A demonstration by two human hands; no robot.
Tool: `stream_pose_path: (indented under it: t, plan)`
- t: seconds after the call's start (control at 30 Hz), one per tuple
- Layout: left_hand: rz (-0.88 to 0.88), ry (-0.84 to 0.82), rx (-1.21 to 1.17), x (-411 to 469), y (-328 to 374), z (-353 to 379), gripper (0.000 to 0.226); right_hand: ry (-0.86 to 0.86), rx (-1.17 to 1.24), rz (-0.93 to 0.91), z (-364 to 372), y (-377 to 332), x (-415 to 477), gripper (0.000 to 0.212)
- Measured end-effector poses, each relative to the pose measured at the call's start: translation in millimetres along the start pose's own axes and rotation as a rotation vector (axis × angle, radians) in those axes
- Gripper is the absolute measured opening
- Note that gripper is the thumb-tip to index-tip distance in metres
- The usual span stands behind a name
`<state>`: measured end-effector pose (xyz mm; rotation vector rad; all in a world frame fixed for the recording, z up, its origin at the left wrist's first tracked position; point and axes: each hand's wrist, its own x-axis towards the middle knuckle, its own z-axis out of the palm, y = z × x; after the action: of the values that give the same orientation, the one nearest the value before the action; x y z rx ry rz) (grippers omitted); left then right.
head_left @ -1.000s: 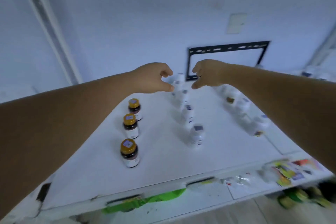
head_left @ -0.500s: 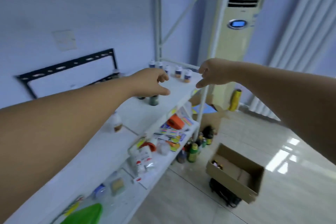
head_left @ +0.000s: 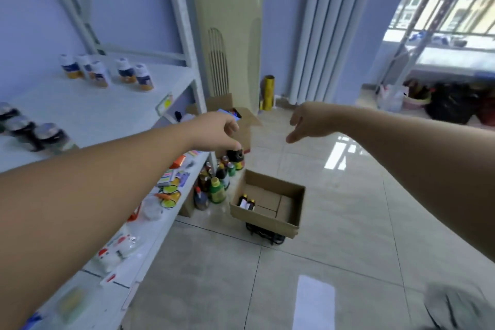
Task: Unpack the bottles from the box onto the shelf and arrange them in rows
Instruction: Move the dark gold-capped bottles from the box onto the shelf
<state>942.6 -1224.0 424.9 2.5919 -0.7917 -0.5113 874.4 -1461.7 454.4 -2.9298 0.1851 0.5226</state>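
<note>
An open cardboard box [head_left: 292,225] stands on the floor beside the white shelf [head_left: 88,112], with two dark bottles [head_left: 246,202] upright in its near left corner. Several white bottles with orange bases [head_left: 107,73] stand at the far end of the top shelf, and dark-capped bottles [head_left: 29,132] sit at its left. My left hand [head_left: 217,132] hangs in the air past the shelf's edge, fingers loosely curled, holding nothing. My right hand [head_left: 310,120] floats to its right, relaxed and empty. Both are well above the box.
A tall cream air conditioner [head_left: 230,29] stands behind the shelf's post. A second cardboard box [head_left: 241,118] and a yellow roll [head_left: 267,92] sit near it. Bottles [head_left: 214,185] crowd the floor under the shelf. Packets [head_left: 171,185] lie on the lower shelf. Tiled floor [head_left: 348,222] spreads right.
The view has swung right and down, away from the top shelf and onto the floor box. Both hands have left the shelf's bottles and now hang empty over the floor.
</note>
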Motion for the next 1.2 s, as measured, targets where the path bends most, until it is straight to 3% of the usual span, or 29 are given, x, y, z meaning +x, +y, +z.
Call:
stream_pose_path:
  t: [0.23,0.33,0.47,0.53,0.6,0.63,0.73,0.77,0.87,1.0,1.13,1.2]
  plan:
    - [-0.087,-0.188,-0.027,110,-20,76,0.055,-0.112,0.238,0.133,80,68,66,0.063]
    - [-0.151,-0.263,-0.1,160,-46,116,0.067,-0.182,0.298,0.181,120,84,106,0.062]
    - [-0.257,-0.355,-0.195,225,-91,171,0.075,-0.246,0.425,0.282,173,102,172,0.047]
    - [-0.311,-0.404,-0.221,249,-115,199,0.071,-0.27,0.489,0.327,202,106,203,0.042]
    - [-0.377,-0.441,-0.243,268,-139,230,0.044,-0.327,0.56,0.359,240,109,231,0.042]
    - [-0.404,-0.447,-0.261,277,-151,248,0.035,-0.355,0.607,0.374,262,111,244,0.049]
    - [-0.501,-0.485,-0.332,303,-181,306,0.038,-0.429,0.707,0.434,328,115,280,0.07]
    - [-0.511,-0.499,-0.34,312,-189,325,0.04,-0.443,0.73,0.45,350,118,293,0.069]
    - [-0.568,-0.507,-0.324,339,-215,381,0.088,-0.461,0.801,0.493,414,126,330,0.062]
    - [-0.585,-0.486,-0.273,367,-240,444,0.079,-0.496,0.849,0.534,484,126,364,0.063]
    - [-0.655,-0.451,-0.218,385,-258,492,0.095,-0.496,0.908,0.565,538,125,386,0.067]
    - [-0.708,-0.41,-0.214,394,-265,512,0.092,-0.502,0.894,0.562,560,127,396,0.068]
